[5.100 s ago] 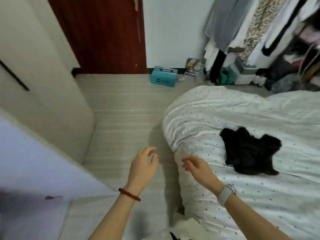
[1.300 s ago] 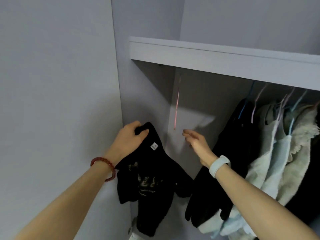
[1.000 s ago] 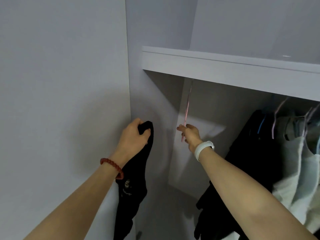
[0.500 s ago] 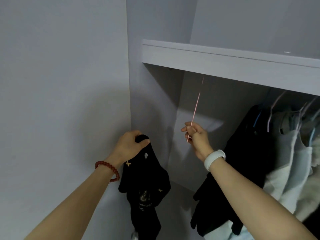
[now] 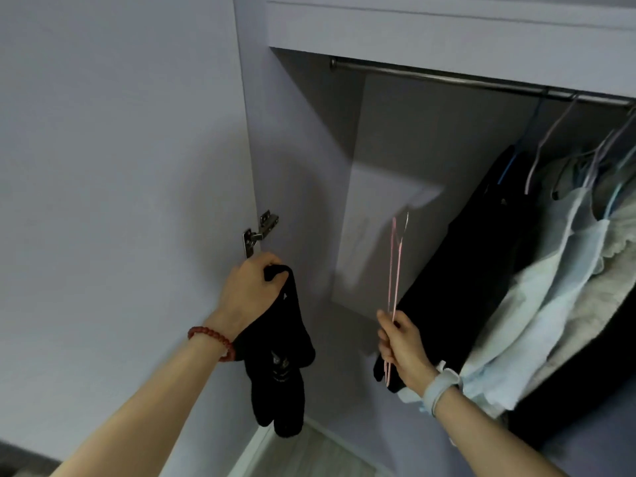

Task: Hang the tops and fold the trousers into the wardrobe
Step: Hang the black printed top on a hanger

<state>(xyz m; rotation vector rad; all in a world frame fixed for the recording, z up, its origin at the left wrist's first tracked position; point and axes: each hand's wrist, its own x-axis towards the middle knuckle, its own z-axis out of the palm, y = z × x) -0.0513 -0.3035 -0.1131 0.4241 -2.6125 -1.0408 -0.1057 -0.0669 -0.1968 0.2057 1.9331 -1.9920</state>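
A: Status? We hold the black top (image 5: pixel 275 346) bunched in the left hand (image 5: pixel 251 294), hanging straight down.

B: Right hand (image 5: pixel 401 346) pinches the pink hanger (image 5: pixel 395 270) low on its frame, long axis upright, hook on top. It's just right of the top; we reckon the hanger goes left into the neckline.

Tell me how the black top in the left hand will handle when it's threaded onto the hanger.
Probably floppy: the black top hangs limp from the left hand. Likely light, as one grip carries it. The pink hanger in the right hand looks thin, so it may flex.
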